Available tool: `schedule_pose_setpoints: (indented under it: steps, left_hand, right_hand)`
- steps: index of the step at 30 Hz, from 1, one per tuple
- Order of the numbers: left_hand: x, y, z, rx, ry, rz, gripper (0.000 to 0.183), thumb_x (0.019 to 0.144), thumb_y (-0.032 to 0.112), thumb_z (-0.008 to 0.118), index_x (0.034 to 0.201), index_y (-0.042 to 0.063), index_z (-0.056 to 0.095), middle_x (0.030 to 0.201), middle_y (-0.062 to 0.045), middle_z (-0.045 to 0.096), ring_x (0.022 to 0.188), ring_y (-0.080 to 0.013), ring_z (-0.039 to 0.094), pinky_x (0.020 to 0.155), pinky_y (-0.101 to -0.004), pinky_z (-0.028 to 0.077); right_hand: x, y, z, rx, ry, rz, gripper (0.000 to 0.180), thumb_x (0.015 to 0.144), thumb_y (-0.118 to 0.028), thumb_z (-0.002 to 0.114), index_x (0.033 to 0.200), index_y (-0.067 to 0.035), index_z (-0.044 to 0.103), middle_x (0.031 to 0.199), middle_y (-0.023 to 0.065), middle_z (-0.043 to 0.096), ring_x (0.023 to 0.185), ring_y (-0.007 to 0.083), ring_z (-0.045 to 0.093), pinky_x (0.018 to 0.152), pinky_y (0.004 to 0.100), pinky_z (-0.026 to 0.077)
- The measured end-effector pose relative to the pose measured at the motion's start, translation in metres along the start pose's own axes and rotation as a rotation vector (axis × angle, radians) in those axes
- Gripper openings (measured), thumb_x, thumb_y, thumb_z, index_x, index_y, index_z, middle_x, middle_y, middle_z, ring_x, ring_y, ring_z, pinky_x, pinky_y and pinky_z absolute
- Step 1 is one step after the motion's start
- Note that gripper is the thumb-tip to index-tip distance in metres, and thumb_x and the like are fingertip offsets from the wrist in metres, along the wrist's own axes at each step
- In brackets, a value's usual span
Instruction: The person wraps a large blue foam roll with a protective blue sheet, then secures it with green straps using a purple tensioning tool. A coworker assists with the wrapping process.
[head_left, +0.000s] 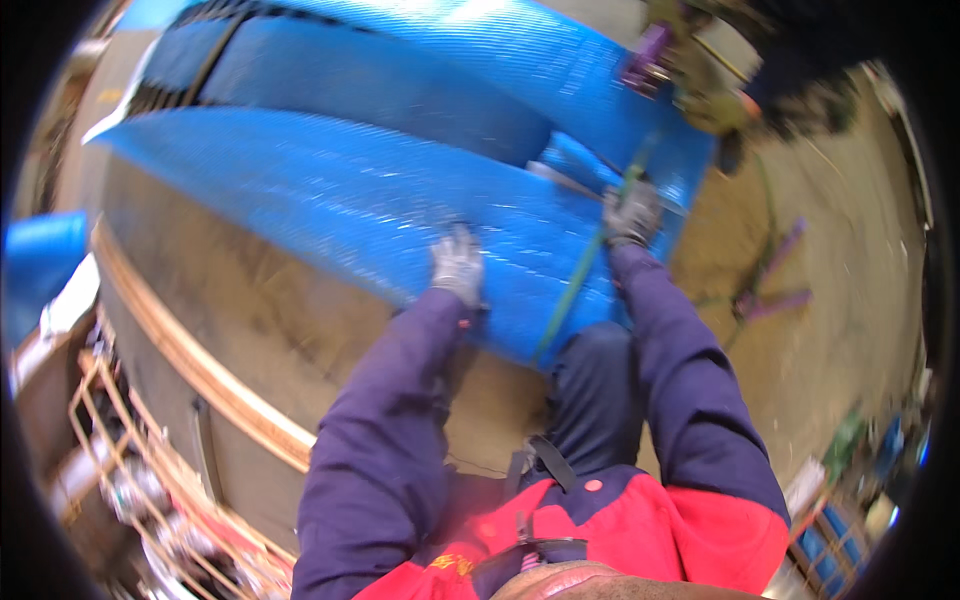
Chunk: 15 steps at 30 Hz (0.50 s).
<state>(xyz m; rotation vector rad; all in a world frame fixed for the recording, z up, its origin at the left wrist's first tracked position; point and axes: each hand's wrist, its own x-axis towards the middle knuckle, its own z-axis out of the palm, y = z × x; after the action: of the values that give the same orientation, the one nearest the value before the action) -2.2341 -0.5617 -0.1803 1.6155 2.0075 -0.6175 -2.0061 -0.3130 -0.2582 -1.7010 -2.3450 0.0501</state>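
A large blue ribbed plastic sheet (315, 187), apparently bubble wrap, lies over a long bundle in front of me. My left hand (459, 266), in a grey glove, rests flat on the sheet with nothing held. Farther right, my gloved right hand (634, 214) is at the bundle's end, its fingers around a green strap (574, 292). That strap crosses the sheet from near my knee and continues past the hand. Between the sheet's folds a darker blue surface (375, 90) shows. Motion blur softens the fingers' details.
Another person's gloved hand (701, 109) is at the far right, beside a purple ratchet buckle (649, 60). A second purple ratchet (750, 304) lies on the brown floor (847, 247). Left are a curved-looking wooden edge (202, 360) and a wire cage (135, 450).
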Motion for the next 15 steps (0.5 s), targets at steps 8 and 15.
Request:
schedule_pose_setpoints:
  steps: [8, 15]
  left_hand:
    - [-0.038, 0.013, -0.132, -0.398, 0.186, 0.236, 0.077, 0.093, 0.052, 0.072, 0.145, -0.002, 0.054, 0.133, -0.023, 0.063, 0.121, -0.0385, 0.063, 0.101, -0.0461, 0.053]
    - [-0.184, 0.024, -0.266, -0.623, 0.513, 0.749, 0.078, 0.072, 0.04, 0.088, 0.134, -0.002, 0.064, 0.125, -0.024, 0.068, 0.114, -0.0433, 0.067, 0.098, -0.0499, 0.053]
  right_hand:
    - [-0.01, -0.007, 0.004, 0.102, -0.066, 0.076, 0.074, 0.098, -0.056, 0.056, 0.154, -0.009, 0.046, 0.163, 0.0167, 0.036, 0.147, 0.0424, 0.033, 0.118, 0.0607, 0.029]
    - [-0.007, -0.01, -0.005, 0.06, -0.082, 0.092, 0.075, 0.098, -0.055, 0.055, 0.154, -0.006, 0.045, 0.161, 0.0176, 0.038, 0.143, 0.0433, 0.036, 0.117, 0.0607, 0.031]
